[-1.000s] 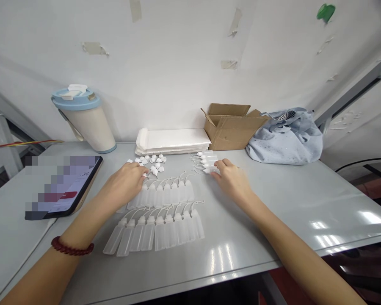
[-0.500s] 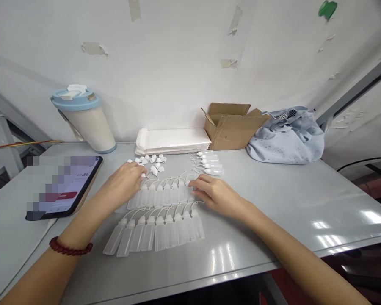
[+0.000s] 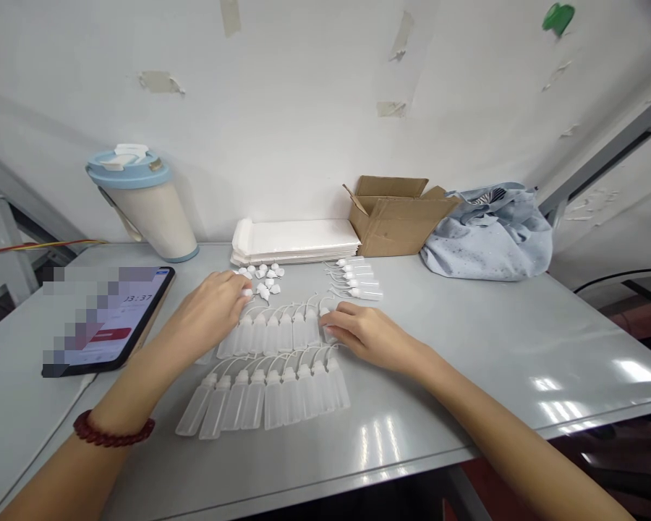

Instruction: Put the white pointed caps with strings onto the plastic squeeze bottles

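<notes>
Right hand (image 3: 356,329) had thumb and fingers pinched about the upper body of a clear bottle (image 3: 326,336), at the right end of the upper row (image 3: 271,335), lying flat on the grey table (image 3: 499,340), slightly apart from its neighbours. Left hand (image 3: 220,307) held a small white cap (image 3: 247,292) at its fingertips, just beside the loose caps (image 3: 261,272). The bottle looked thin-walled, soft and very light; likely to dent under a hard squeeze and, being smooth, to slide or roll if nudged. Best hold judged to be the shoulder, just below the neck, clear of the thin strap. Cap appeared stiff but tiny, suited to a fingertip pinch.
</notes>
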A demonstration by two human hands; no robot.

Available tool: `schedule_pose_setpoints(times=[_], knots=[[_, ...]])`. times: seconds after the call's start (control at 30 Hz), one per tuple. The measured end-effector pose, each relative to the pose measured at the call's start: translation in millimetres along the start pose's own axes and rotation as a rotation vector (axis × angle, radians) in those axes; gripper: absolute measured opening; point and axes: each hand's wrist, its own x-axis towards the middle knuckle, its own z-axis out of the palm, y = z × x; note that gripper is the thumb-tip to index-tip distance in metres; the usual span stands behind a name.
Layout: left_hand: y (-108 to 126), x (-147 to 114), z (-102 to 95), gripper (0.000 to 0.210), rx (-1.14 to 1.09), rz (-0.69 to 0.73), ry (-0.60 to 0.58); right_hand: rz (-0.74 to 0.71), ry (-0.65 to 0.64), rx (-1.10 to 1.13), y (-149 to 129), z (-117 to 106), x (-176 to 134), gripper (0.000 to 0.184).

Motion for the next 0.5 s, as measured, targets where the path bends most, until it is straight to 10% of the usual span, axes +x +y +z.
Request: schedule_pose_setpoints(times=[0.5], knots=[[42,-5,-15.2,0.027,-0.387,-0.118,0.003,0.025,-0.017,-0.045,0,3,2,0.028]])
